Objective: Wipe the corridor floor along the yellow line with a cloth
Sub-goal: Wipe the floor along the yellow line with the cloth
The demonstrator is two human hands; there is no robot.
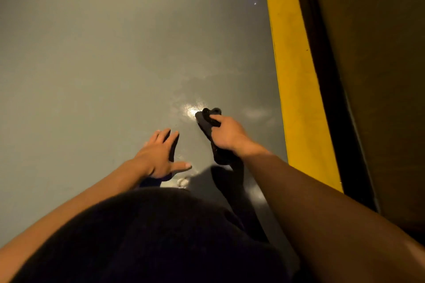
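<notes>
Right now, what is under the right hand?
The right hand grips a dark cloth, with grey floor under it. The cloth's front end shows beyond the fingers. Whether the cloth touches the floor cannot be told.

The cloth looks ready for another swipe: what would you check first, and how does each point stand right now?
1. Grip on the cloth: ok, the right hand has its fingers curled round the dark cloth.
2. Cloth on the floor: cannot tell, its front end is at floor level but contact is unclear.
3. Left hand out of the cloth's way: ok, it is spread open, apart from the cloth.
4. Cloth near the yellow line: not ok, a strip of grey floor lies between them.
5. Path ahead free: ok, only bare floor with damp-looking smears ahead.
6. Lighting: not ok, dim, with one bright glare spot by the cloth.
</notes>
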